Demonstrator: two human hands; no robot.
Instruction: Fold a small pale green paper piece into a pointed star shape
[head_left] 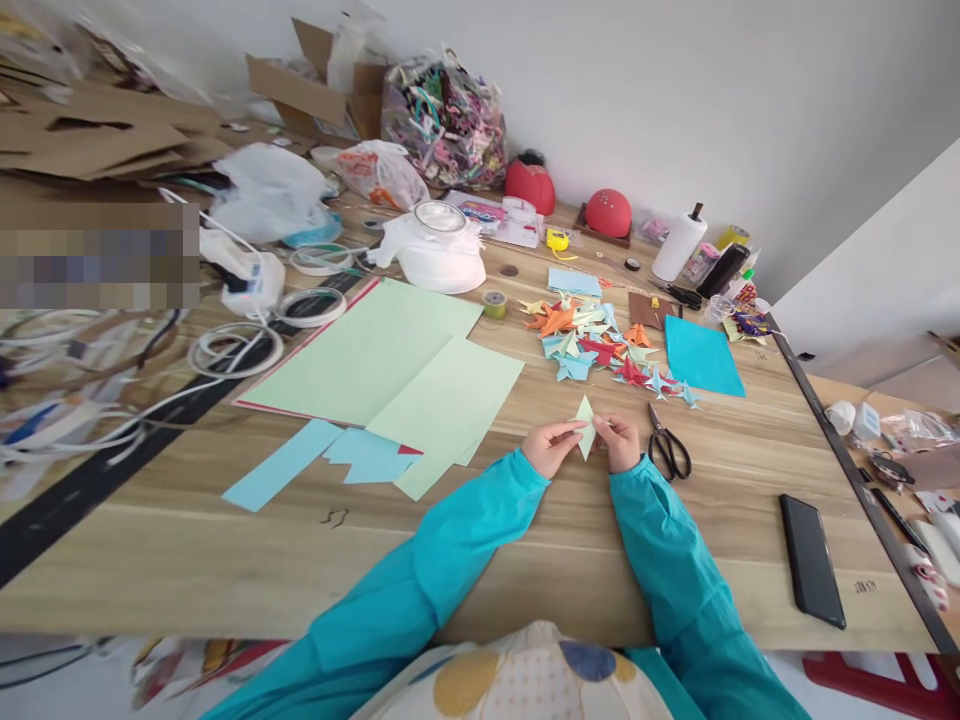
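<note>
Between my hands stands a pale green piece of folded paper [585, 428], shaped like a narrow diamond and raised just over the wooden table. My left hand [553, 446] pinches its left edge with thumb and fingers. On the other side, my right hand [618, 442] grips the right edge. Black-handled scissors [667, 446] lie close to the right of my right hand. Beyond my hands is a pile of folded paper cranes [592, 340] in orange, red, blue and pale green.
Pale green paper sheets [450, 410] and blue paper strips [281, 465] lie to the left. A turquoise sheet [703, 355] is at the right, with a black phone [811, 560] nearer me. White cables [236, 350] coil at far left; a tape roll [494, 304] sits mid-table.
</note>
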